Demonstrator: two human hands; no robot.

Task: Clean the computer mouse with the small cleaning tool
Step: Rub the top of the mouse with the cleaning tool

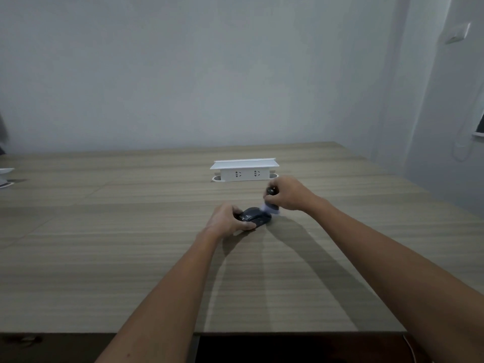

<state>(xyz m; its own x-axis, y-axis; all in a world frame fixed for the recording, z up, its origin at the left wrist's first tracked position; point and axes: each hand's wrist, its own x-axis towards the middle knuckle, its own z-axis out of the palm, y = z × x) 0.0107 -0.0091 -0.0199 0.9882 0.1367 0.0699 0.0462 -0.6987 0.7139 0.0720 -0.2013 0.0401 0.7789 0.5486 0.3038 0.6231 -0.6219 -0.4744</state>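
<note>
A dark computer mouse [256, 217] lies on the wooden table [131, 244] in the middle of the view. My left hand [227, 219] grips its left side and holds it against the tabletop. My right hand [286, 193] is closed around a small cleaning tool [271, 203] with a dark handle and a pale, blurred brush head. The brush head touches the right end of the mouse. Part of the tool's handle is hidden inside my fist.
A white pop-up socket box [245, 171] stands on the table just behind my hands. A white object [5, 176] lies at the far left edge. The table's front edge [288, 332] runs near the bottom of the view.
</note>
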